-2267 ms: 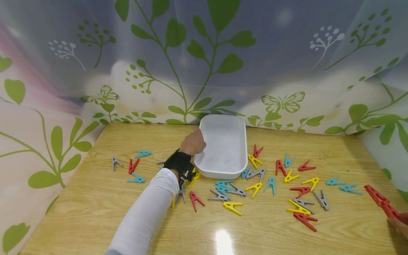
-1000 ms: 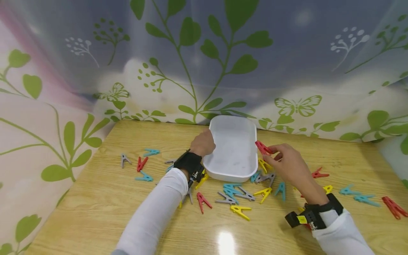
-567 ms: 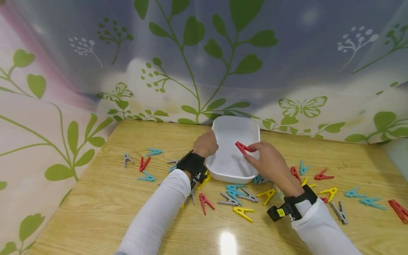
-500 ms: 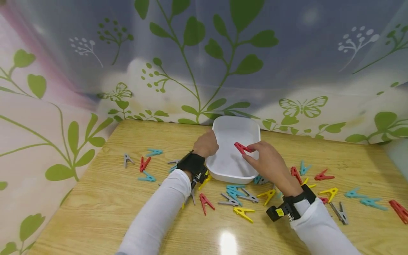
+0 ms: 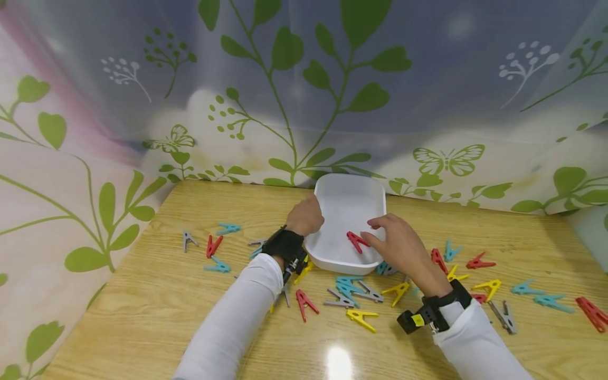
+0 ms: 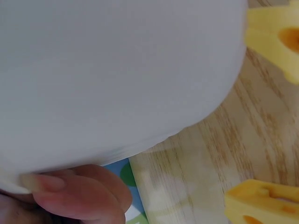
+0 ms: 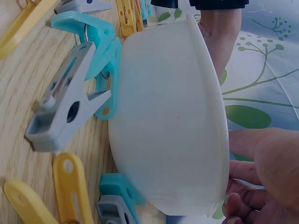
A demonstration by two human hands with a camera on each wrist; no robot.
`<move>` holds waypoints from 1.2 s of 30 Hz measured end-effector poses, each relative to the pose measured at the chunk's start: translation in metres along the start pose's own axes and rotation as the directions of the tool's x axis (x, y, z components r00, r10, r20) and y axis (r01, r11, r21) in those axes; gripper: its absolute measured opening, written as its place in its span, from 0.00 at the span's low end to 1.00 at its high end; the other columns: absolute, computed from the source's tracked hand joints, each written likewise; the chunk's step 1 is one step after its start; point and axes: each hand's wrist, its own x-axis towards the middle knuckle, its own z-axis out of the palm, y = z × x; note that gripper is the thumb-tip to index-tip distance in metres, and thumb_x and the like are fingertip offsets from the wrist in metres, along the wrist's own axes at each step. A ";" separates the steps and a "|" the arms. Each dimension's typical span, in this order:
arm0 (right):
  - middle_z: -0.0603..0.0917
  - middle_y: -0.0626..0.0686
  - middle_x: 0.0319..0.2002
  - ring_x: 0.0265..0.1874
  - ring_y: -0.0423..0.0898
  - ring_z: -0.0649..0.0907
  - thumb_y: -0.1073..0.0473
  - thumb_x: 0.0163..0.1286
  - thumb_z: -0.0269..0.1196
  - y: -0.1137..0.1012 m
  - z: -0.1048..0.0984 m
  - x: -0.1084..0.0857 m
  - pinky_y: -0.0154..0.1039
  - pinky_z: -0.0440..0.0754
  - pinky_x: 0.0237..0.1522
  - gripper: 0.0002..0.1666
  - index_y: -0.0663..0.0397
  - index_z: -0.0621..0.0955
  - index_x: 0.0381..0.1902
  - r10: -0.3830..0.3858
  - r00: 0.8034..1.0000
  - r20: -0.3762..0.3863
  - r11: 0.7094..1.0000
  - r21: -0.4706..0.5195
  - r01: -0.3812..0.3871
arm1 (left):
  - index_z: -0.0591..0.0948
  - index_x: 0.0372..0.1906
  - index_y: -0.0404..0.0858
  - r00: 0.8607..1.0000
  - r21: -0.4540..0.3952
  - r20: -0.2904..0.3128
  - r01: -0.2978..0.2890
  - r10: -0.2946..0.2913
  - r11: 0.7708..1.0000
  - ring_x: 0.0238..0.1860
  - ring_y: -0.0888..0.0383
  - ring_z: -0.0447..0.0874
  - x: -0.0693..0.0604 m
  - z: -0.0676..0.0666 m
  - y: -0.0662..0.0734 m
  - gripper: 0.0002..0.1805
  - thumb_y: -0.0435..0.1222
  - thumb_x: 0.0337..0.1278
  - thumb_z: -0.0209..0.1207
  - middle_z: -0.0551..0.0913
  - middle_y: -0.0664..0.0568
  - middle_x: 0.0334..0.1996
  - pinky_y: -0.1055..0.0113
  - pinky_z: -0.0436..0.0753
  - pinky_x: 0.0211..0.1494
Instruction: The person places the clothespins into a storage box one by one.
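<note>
My left hand (image 5: 305,215) grips the left rim of a white plastic tub (image 5: 380,190). In the left wrist view its curled fingers (image 6: 88,193) show at the tub's rim. Over the right side of the tub, my right hand (image 5: 401,245) has thumb and forefinger spread apart, holding nothing. Just below those fingertips a red clothespin (image 5: 355,241) is inside the tub; whether it touches the bottom I cannot tell. In the right wrist view, the tub's outer wall (image 7: 173,121) hides the inside, and the right hand's fingers (image 7: 247,175) are beyond its rim.
Many clothespins lie on the wooden table, among them a blue pair (image 5: 349,285) in front of the tub, a yellow one (image 5: 362,319) nearer, and a red one (image 5: 214,245) at left. A patterned curtain (image 5: 266,105) hangs right behind the tub.
My right hand has come in from the far right with a red clothespin, carried it over the tub and let it go there. The left hand has stayed on the rim.
</note>
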 end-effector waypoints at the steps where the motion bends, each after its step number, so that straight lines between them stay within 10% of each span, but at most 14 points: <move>1: 0.79 0.62 0.49 0.46 0.58 0.78 0.51 0.68 0.62 0.001 0.000 -0.001 0.52 0.75 0.45 0.23 0.66 0.81 0.51 0.003 1.000 0.000 1.000 0.003 -0.003 | 0.59 0.67 0.29 1.000 -0.002 0.001 -0.001 0.001 1.000 0.29 0.47 0.79 0.000 0.001 0.000 0.28 0.36 0.68 0.51 0.80 0.40 0.34 0.61 0.73 0.28; 10: 0.79 0.60 0.49 0.30 0.49 0.74 0.52 0.69 0.61 0.007 -0.006 -0.011 0.42 0.72 0.29 0.22 0.63 0.80 0.53 0.022 0.999 -0.028 0.999 0.042 -0.021 | 0.63 0.64 0.27 0.999 0.007 -0.011 -0.039 0.040 0.999 0.34 0.44 0.81 -0.004 0.002 0.000 0.26 0.35 0.66 0.51 0.80 0.38 0.38 0.60 0.75 0.31; 17: 0.77 0.59 0.51 0.38 0.52 0.76 0.46 0.72 0.56 0.026 -0.022 -0.028 0.45 0.75 0.33 0.26 0.61 0.77 0.57 0.083 0.995 -0.061 0.994 0.071 -0.079 | 0.60 0.65 0.26 0.999 0.015 -0.010 -0.032 0.032 0.999 0.32 0.45 0.81 -0.002 0.003 -0.001 0.27 0.35 0.67 0.51 0.81 0.38 0.36 0.60 0.75 0.29; 36: 0.71 0.71 0.54 0.42 0.64 0.75 0.41 0.73 0.51 0.135 -0.088 -0.111 0.49 0.74 0.26 0.36 0.71 0.70 0.60 0.336 0.937 -0.091 0.935 -0.083 -0.344 | 0.60 0.65 0.26 1.000 0.005 0.000 -0.018 0.018 1.000 0.34 0.45 0.81 -0.001 0.000 -0.004 0.26 0.35 0.67 0.50 0.80 0.37 0.38 0.61 0.74 0.30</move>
